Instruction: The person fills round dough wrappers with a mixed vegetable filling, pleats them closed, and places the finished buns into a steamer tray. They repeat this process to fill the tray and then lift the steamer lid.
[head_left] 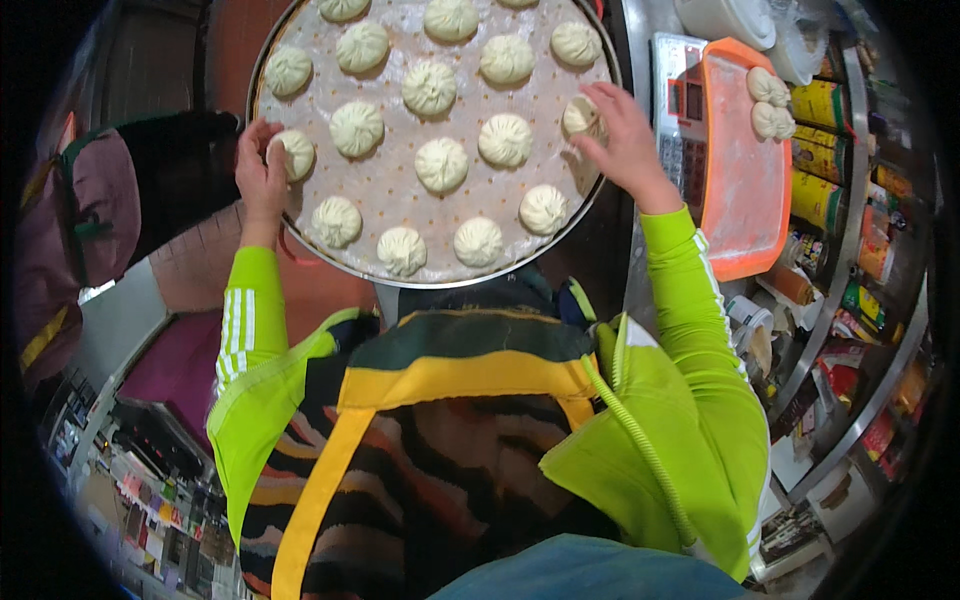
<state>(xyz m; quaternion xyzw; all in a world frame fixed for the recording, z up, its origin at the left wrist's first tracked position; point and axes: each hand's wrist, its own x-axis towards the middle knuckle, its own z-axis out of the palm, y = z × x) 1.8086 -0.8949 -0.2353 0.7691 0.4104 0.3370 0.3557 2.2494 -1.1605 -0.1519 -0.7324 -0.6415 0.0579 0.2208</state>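
Observation:
A large round tray point(400, 200) with a perforated, floury liner lies in front of me. Several pleated white buns point(429, 87) are spaced out over it. At the tray's left rim is my left hand point(262, 172), closed on the edge with its thumb on the inner side, next to a bun point(296, 154). My right hand point(622, 135) reaches over the right rim. Its thumb and fingers are spread around the side of another bun point(580, 117), which the hand partly covers.
On the right counter, an orange tray point(745, 210) bears several buns point(768, 88) beside a scale point(680, 115). Shelves of packages point(818, 160) stand farther right. Another person's dark sleeve point(190, 190) shows at left, over reddish floor tiles point(195, 265).

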